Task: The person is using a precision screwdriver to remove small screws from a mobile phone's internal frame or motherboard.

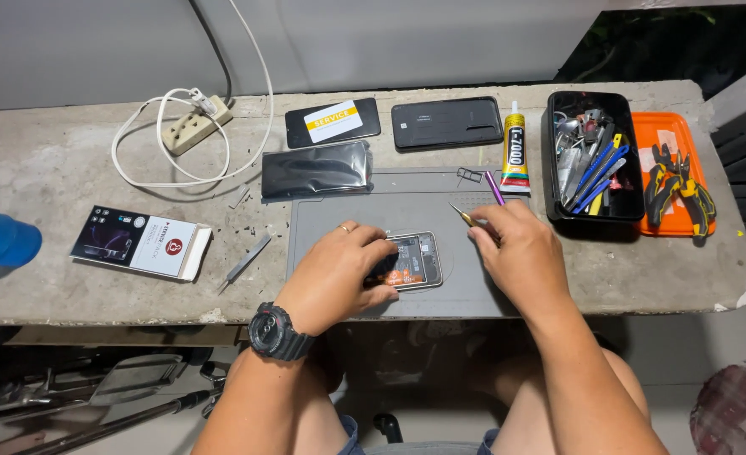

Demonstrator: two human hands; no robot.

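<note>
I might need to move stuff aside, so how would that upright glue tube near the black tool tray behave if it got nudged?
The glue tube looks tall and narrow, so it would probably tip easily. Its rounded body may then roll across the grey mat. It seems small, likely light, so even a brush from the right hand could topple it.

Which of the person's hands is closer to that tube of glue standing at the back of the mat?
Right. The right hand lies just in front of the glue tube; the left hand rests on the opened phone, farther left.
</note>
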